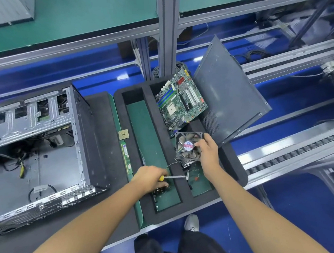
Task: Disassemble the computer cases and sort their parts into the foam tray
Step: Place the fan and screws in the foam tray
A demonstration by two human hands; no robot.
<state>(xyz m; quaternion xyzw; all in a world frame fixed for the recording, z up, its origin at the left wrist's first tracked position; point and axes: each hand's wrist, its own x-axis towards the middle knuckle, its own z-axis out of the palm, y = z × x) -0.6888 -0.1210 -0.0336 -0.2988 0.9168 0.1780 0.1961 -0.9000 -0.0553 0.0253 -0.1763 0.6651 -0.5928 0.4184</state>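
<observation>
Fan: a black-framed cooling fan point(188, 145) with a round red, white and blue hub label, tilted, held over the right-hand compartment of the foam tray; thin wires trail from it down toward the left hand.
Right hand: the right hand point(207, 150) grips the fan's near right edge, thumb on the hub side, fingers curled round the frame.
Left hand: the left hand point(149, 178) is closed round the yellow handle of a screwdriver point(173, 177); the metal shaft points right, across the foam divider.
Foam tray: black foam tray point(157, 115) with long green-floored compartments, lying on the surface.
Motherboard: a green motherboard point(181, 100) leans tilted in the tray's far right compartment.
Side panel: a dark grey side panel point(229, 88) rests slanted just right of the motherboard, its near corner over the tray.
Processor chip: a small square chip point(123, 134) sits on the tray's left rim.
Memory stick: a green memory stick point(126, 158) lies along the same rim, near the chip.
Computer case: an opened computer case point(35, 150) lies on its side at the left, cables inside.
Surface: dark surface point(114, 221) under case and tray.
</observation>
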